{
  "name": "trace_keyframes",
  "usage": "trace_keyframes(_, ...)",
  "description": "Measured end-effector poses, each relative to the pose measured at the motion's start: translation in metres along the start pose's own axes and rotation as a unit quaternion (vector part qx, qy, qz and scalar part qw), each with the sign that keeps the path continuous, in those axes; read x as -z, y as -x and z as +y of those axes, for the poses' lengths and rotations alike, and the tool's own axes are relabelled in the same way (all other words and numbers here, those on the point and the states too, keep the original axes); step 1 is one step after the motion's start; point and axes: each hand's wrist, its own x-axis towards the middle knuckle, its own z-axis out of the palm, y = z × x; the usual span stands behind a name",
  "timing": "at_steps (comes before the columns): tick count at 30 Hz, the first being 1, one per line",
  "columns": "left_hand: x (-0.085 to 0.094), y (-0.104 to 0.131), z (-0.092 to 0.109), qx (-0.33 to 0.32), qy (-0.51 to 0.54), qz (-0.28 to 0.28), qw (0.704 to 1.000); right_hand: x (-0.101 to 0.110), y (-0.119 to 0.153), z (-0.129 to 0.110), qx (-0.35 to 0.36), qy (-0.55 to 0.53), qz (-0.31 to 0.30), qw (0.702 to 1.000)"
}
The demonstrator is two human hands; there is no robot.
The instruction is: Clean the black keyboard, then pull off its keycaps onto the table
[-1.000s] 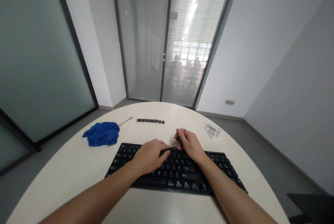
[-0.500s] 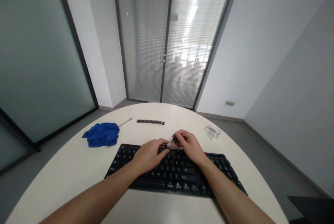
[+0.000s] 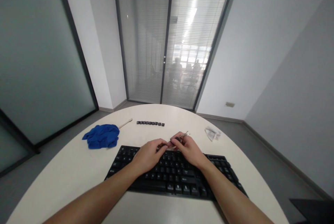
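Head view: at the far edge of the keyboard [image 3: 172, 177], the right hand [image 3: 190, 150] grasps a wire-ended tool [image 3: 184, 134], presumably light and springy, best held mid-length; the left hand's [image 3: 150, 152] grip cannot be determined.

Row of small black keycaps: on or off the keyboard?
Off: the keycaps lie lined up on the table, beyond the keyboard, with pale tabletop showing between.
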Motion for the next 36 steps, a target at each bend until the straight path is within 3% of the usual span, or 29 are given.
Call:
trace_keyframes(12, 0.001, -0.008, -0.009, -0.001, 0.088, -0.011, 0.996, -0.001, 0.002, -0.004, -0.002, 0.007, -0.014, 1.000)
trace_keyframes(19, 0.007, -0.011, -0.006, 0.052, 0.137, 0.030, 0.989, -0.001, 0.004, -0.002, 0.019, 0.013, 0.004, 1.000)
trace_keyframes(25, 0.006, -0.015, -0.015, 0.070, 0.179, 0.089, 0.977, -0.001, 0.005, -0.006, 0.036, 0.082, -0.027, 0.996)
trace_keyframes(28, 0.003, -0.016, -0.019, 0.060, 0.197, 0.105, 0.973, 0.000, 0.004, -0.006, 0.069, 0.104, 0.007, 0.992)
trace_keyframes(32, 0.003, -0.015, -0.020, 0.048, 0.181, 0.094, 0.978, 0.001, 0.003, -0.002, 0.083, 0.122, 0.054, 0.988)
trace_keyframes(36, 0.003, -0.014, -0.018, 0.048, 0.208, 0.076, 0.974, -0.001, 0.003, -0.001, 0.088, 0.155, 0.034, 0.984)
